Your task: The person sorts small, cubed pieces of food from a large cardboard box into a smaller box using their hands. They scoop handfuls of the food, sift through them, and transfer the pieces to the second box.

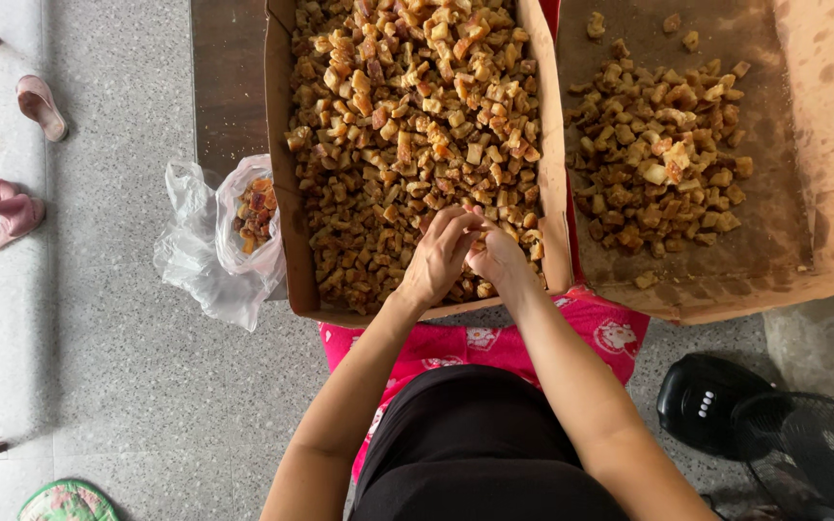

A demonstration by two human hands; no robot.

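Head view looks down on two hands that meet over a big brown cardboard box [282, 174] full of small golden-brown sticky chunks [407, 125]. The left hand [439, 259] and the right hand [496, 259] touch each other near the front edge of the box, close to its right wall. Both hands curl tight around a chunk or two from the pile, pinched between the fingertips, though the piece itself is mostly hidden. A chunk could slip out and fall, I think, because the pieces look sticky and small. Both arms reach forward from the body, bent a little, wrists low over the pile. A second flat brown cardboard box [822, 145] with fewer chunks sits to the right. A clear plastic bag [207, 253] with some pieces lies on the grey floor by the left wall
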